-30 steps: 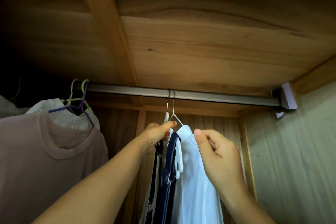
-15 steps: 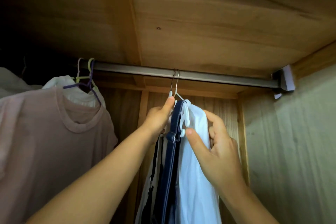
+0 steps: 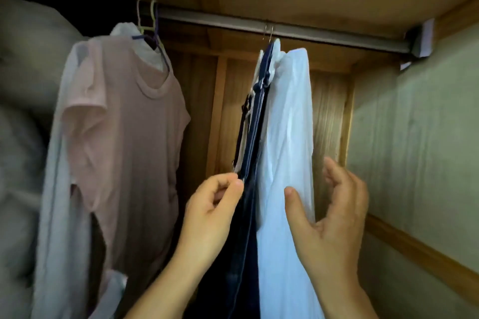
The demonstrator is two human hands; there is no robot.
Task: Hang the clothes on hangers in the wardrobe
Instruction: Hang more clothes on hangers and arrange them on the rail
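Left hand [image 3: 211, 211]: fingers curled, thumb and forefinger pinching edge of dark blue garment [image 3: 255, 163].
Right hand [image 3: 329, 212]: fingers spread, thumb against white garment [image 3: 287, 137], cupped around its edge.
Both garments: hanging side by side from rail [image 3: 259, 24].
Pink T-shirt [image 3: 129, 124]: hanging at left on rail.
Wardrobe wall [image 3: 414, 124]: at right.

Matt grey metal rail [image 3: 285, 30] is showing a dull sheen; wardrobe back panel [image 3: 328, 116] is looking like grained, smooth wood; pink T-shirt [image 3: 134, 132] is hanging as soft matt cloth, white garment [image 3: 287, 122] thin, crinkled fabric.
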